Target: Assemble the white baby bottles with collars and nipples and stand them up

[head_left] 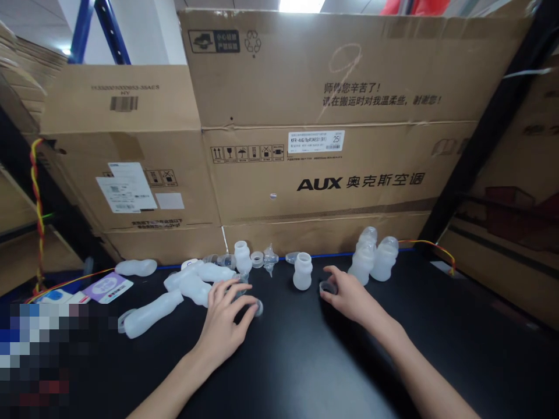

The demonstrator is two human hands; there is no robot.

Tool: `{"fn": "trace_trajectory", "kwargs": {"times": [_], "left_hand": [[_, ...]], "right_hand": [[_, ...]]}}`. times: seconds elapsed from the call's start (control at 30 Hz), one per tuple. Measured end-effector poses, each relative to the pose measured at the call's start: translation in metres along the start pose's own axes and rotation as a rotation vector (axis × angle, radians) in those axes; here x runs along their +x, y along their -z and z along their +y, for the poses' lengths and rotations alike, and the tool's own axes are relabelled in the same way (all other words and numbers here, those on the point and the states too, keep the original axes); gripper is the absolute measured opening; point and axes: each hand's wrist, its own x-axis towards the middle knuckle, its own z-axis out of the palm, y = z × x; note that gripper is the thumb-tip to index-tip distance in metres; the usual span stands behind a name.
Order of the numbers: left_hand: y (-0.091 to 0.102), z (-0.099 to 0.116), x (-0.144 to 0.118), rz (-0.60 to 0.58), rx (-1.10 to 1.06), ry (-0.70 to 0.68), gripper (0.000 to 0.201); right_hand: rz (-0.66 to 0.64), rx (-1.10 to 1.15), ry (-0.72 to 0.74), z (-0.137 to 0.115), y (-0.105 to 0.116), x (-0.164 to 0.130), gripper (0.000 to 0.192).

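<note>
1. Black matte worktop point(305, 361) w/ brown cardboard boxes point(323, 174) as backstop.
2. Left hand point(227, 317), fingers curled, pins small clear plastic ring point(258, 307) flat.
3. Right hand point(347, 295) pinches another clear ring point(327, 287), beside upright translucent white bottle point(303, 271).

A black table point(305, 372) fills the bottom. Big brown cardboard boxes point(332, 116) stand stacked like a wall behind it, from nine o'clock to three o'clock. A blue metal rack post point(81, 32) stands at eleven o'clock. A bright ceiling light point(301, 4) shines at twelve o'clock.
</note>
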Motion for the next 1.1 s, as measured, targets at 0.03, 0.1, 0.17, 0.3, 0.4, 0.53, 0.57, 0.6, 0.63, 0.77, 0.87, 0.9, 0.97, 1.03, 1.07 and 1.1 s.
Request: {"fn": "trace_trajectory", "kwargs": {"times": [0.03, 0.1, 0.17, 0.3, 0.4, 0.53, 0.57, 0.6, 0.63, 0.77, 0.87, 0.9, 0.97, 1.03, 1.07, 1.1], "left_hand": [[0.002, 0.004, 0.001, -0.008, -0.043, -0.027, 0.014], [0.006, 0.013, 0.001, -0.035, -0.142, -0.076, 0.014], [0.009, 0.023, 0.001, -0.094, -0.234, -0.113, 0.014], [0.011, 0.038, -0.001, -0.245, -0.357, -0.129, 0.016], [0.013, 0.041, -0.001, -0.310, -0.395, -0.081, 0.018], [0.018, 0.038, 0.001, -0.271, -0.388, -0.021, 0.031], [0.019, 0.036, 0.001, -0.249, -0.379, -0.016, 0.038], [0.020, 0.035, 0.001, -0.229, -0.369, -0.013, 0.044], [0.021, 0.034, 0.001, -0.213, -0.361, -0.009, 0.050], [0.023, 0.035, -0.001, -0.207, -0.370, -0.036, 0.049], [0.021, 0.039, -0.003, -0.234, -0.393, -0.055, 0.039], [0.019, 0.040, -0.004, -0.252, -0.397, -0.050, 0.039], [0.017, 0.042, -0.004, -0.292, -0.401, -0.035, 0.037], [0.015, 0.042, -0.005, -0.317, -0.401, -0.021, 0.034], [0.014, 0.043, -0.004, -0.320, -0.399, -0.015, 0.035], [0.014, 0.043, -0.004, -0.321, -0.396, -0.009, 0.038]], "right_hand": [[-0.043, 0.036, 0.021, -0.003, 0.004, -0.003, 0.047], [-0.158, 0.166, 0.068, -0.013, 0.012, -0.011, 0.041], [-0.311, 0.424, 0.107, -0.026, 0.016, -0.019, 0.043], [-0.490, 0.956, 0.183, -0.055, 0.003, -0.030, 0.049], [-0.439, 1.118, 0.239, -0.071, -0.019, -0.034, 0.041], [-0.370, 1.032, 0.312, -0.080, -0.035, -0.039, 0.036], [-0.360, 0.963, 0.332, -0.080, -0.034, -0.041, 0.033], [-0.352, 0.894, 0.349, -0.080, -0.032, -0.041, 0.030], [-0.343, 0.833, 0.365, -0.080, -0.030, -0.042, 0.028], [-0.332, 0.663, 0.400, -0.075, -0.023, -0.043, 0.043], [-0.363, 0.488, 0.393, -0.069, -0.027, -0.044, 0.049], [-0.377, 0.433, 0.392, -0.067, -0.028, -0.044, 0.051], [-0.401, 0.382, 0.401, -0.063, -0.029, -0.044, 0.061], [-0.399, 0.393, 0.420, -0.061, -0.028, -0.044, 0.074], [-0.388, 0.405, 0.441, -0.061, -0.026, -0.043, 0.074], [-0.372, 0.417, 0.467, -0.062, -0.024, -0.043, 0.069]]}}
